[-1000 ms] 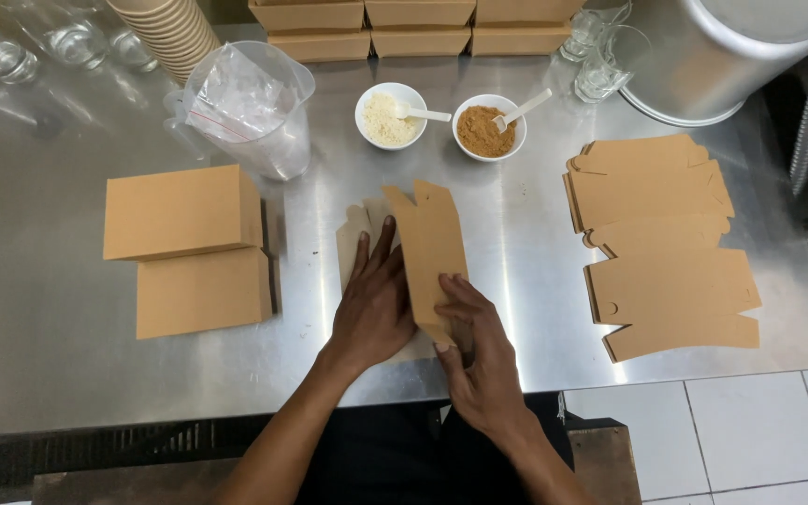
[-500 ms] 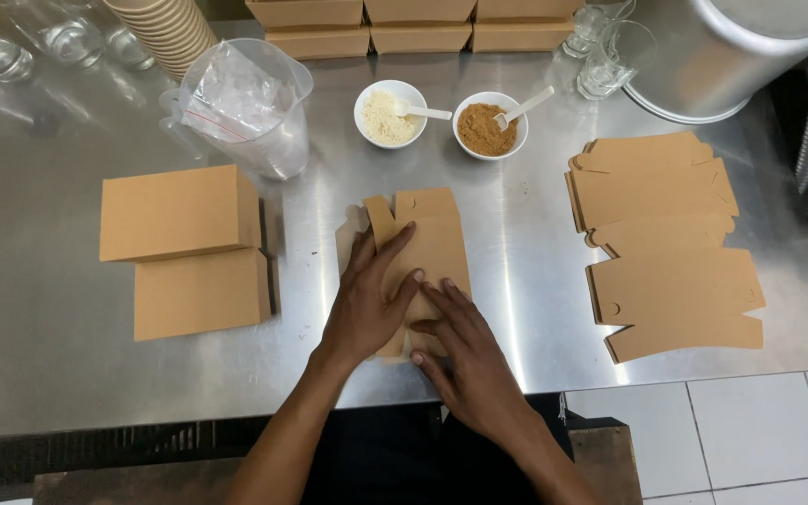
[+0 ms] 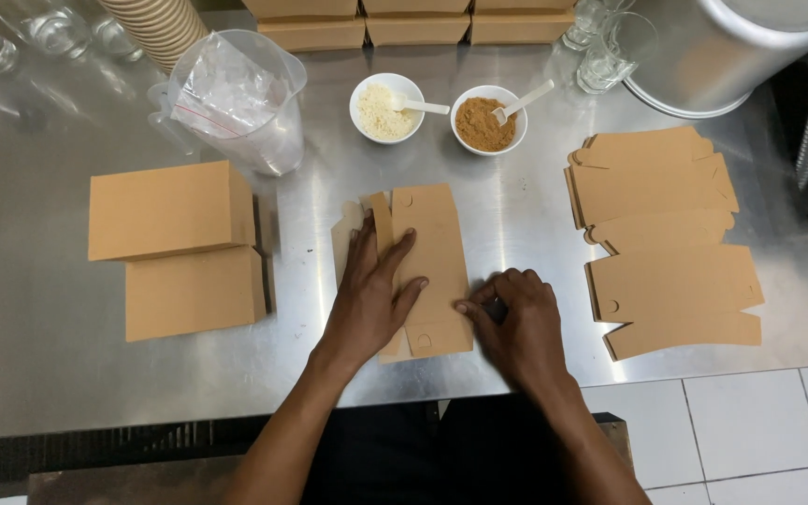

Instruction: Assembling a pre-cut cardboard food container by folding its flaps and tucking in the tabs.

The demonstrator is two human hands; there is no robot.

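A flat brown cardboard box blank [image 3: 430, 245] lies on the steel counter [image 3: 39, 374] in front of me. My left hand [image 3: 371, 290] presses flat on its left half, fingers spread toward the far edge. My right hand [image 3: 516, 323] rests on the counter at the blank's right edge, fingers curled, fingertips touching the lower right side of the cardboard.
Two folded brown boxes [image 3: 175, 245] sit at the left. A pile of flat blanks [image 3: 670, 234] lies at the right. Two white bowls, one with white powder [image 3: 387, 108], one with brown powder [image 3: 486, 120], stand behind. A plastic jug [image 3: 236, 98], glasses and a metal pot [image 3: 731, 47] line the back.
The cardboard blank has been laid flat on the counter. My left hand slid up onto it, and my right hand moved off it to its right edge.
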